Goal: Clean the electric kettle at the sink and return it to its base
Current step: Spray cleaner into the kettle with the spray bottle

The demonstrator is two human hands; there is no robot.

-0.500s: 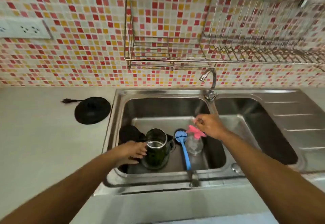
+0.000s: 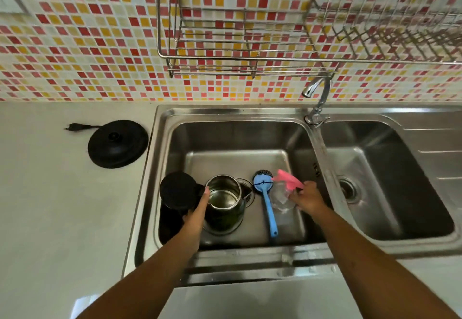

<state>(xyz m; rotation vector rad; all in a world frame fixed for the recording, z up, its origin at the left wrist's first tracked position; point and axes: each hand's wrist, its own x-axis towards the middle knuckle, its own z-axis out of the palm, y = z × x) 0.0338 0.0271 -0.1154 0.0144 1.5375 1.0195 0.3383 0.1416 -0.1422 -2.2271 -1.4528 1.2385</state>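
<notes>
The sink (image 2: 165, 158) has two basins, and both hands work in the left one. The electric kettle (image 2: 225, 201) stands upright on that basin's floor. Its long axis is vertical and its mouth faces up. The black lid (image 2: 178, 190) is swung open, away from the right hand. The base (image 2: 117, 143) sits on the counter beyond the left hand, outside the sink and well apart from the kettle.

The left hand (image 2: 196, 212) rests against the kettle's side, with one fingertip at the rim. Whether the thumb wraps the handle cannot be determined.

A blue brush (image 2: 266, 203) lies flat between the two hands. Its head points away from the person and its handle points toward them.

The right hand (image 2: 308, 200) grips the spray bottle (image 2: 281, 198), with fingers curled around the neck under the pink trigger head (image 2: 287, 181). The bottle is tilted.

From this grip, the kettle mouth lies to the left, beyond the brush, and the trigger head projects toward that side. The likely next step is to spray cleaner into the kettle. That requires moving the bottle left over the brush while the left hand steadies the kettle. The left hand is nearer to the kettle and the right hand is nearer to the brush.
</notes>
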